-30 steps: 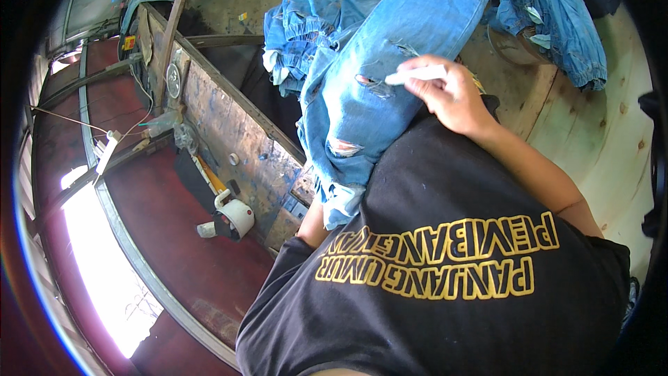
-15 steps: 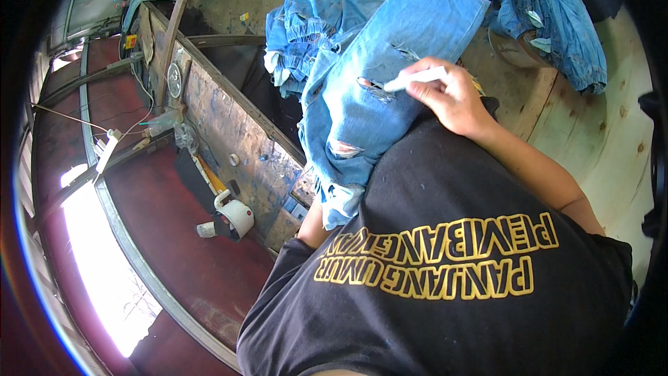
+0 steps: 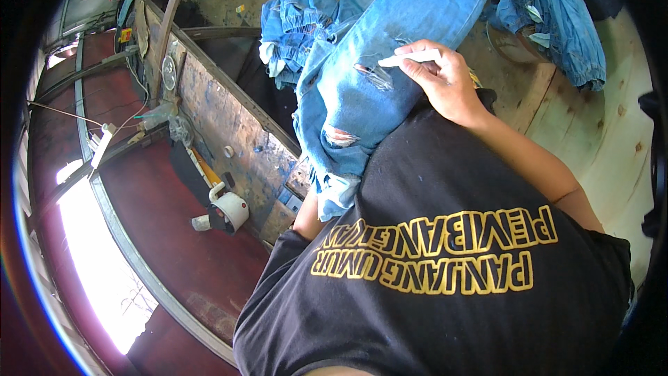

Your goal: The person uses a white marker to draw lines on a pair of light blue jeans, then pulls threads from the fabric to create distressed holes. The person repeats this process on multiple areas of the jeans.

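Note:
Across my lap lies a leg of light blue jeans (image 3: 435, 10), with frayed rips (image 3: 376, 76) at its middle and another tear (image 3: 341, 135) lower down. My right hand (image 3: 451, 87) is closed around a slim white stick (image 3: 415, 58), whose exact kind I cannot make out. Its tip is by the upper edge of the middle rip; whether it touches the cloth is unclear. My left forearm (image 3: 308, 218) goes in under the pale, turned-out end of the jeans (image 3: 339, 193), and the denim hides my left hand.
Crumpled blue denim (image 3: 306, 7) is heaped beyond the leg, and more denim (image 3: 550, 17) hangs at the far right. To my left runs a stained wooden board (image 3: 229, 118). Beside it are a white, cup-like device (image 3: 229, 210) and a white power strip (image 3: 103, 145).
The stick's tip has shifted from the middle rip to its upper edge, with my right hand still gripping it. The view has tilted slightly.

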`<state>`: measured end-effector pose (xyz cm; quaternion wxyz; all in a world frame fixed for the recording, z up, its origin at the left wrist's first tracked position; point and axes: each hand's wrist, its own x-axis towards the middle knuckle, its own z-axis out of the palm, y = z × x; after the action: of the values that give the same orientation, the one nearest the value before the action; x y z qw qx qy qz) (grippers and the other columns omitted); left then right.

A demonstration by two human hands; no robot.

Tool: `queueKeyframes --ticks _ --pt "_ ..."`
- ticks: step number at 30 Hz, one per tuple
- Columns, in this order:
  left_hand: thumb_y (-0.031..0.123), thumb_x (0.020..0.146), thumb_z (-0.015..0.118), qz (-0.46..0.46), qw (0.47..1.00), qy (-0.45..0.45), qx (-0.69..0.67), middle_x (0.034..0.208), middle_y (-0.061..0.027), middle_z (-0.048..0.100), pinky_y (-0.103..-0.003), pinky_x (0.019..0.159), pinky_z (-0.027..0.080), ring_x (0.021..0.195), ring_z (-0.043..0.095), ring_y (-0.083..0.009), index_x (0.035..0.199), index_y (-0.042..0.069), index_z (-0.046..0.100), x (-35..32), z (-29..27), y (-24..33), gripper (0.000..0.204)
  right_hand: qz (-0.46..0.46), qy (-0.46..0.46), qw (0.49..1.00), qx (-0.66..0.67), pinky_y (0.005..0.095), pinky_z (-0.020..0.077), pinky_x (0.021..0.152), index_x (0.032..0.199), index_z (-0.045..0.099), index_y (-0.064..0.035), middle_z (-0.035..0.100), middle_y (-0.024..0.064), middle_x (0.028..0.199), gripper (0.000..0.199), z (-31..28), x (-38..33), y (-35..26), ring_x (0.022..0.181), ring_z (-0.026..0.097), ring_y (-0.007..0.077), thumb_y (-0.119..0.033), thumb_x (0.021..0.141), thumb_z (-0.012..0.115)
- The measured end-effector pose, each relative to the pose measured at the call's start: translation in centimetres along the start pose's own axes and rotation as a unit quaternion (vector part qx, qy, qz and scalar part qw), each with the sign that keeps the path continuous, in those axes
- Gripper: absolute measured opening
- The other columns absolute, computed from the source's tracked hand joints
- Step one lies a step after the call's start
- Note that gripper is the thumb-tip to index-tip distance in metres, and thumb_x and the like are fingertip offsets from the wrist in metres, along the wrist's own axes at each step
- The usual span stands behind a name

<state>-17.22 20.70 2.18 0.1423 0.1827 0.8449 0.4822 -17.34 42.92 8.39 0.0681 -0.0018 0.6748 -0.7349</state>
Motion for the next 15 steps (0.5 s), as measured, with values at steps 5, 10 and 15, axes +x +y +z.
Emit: queueKeyframes --ticks 5,10,15 --pt "0.029 0.110 0.050 -0.022 0.999 0.024 -0.031 0.140 -0.0169 0.070 -0.054 0.109 0.055 0.127 0.067 -0.0363 0.142 0.003 0.064 -1.3 -0.8 -0.7 0.043 -0.034 0.014 0.999 0.016 0.0236 0.0492 0.070 0.121 0.077 -0.0007 0.079 0.0028 0.101 0.022 0.1 0.2 -0.2 0.078 0.061 0.0056 -0.017 0.106 0.075" --pt "0.029 0.110 0.050 -0.042 0.996 0.052 -0.064 0.141 -0.0171 0.069 -0.054 0.110 0.055 0.127 0.067 -0.0363 0.142 0.003 0.064 -2.7 -1.5 -1.5 0.044 0.006 -0.037 0.996 -0.085 0.0234 0.0467 0.069 0.120 0.076 0.0012 0.078 0.0043 0.107 0.025 -0.7 -0.7 0.2 0.076 0.056 0.0047 -0.019 0.106 0.075" --pt "0.030 0.111 0.049 -0.061 0.991 0.074 -0.096 0.141 -0.0172 0.069 -0.054 0.110 0.055 0.128 0.067 -0.0364 0.142 0.002 0.064 -3.5 -2.3 -2.3 0.045 -0.027 -0.017 0.999 0.039 0.0210 0.0415 0.061 0.119 0.076 -0.0018 0.079 -0.0005 0.098 0.020 -1.1 -1.0 0.7 0.069 0.050 -0.0001 -0.017 0.107 0.073"
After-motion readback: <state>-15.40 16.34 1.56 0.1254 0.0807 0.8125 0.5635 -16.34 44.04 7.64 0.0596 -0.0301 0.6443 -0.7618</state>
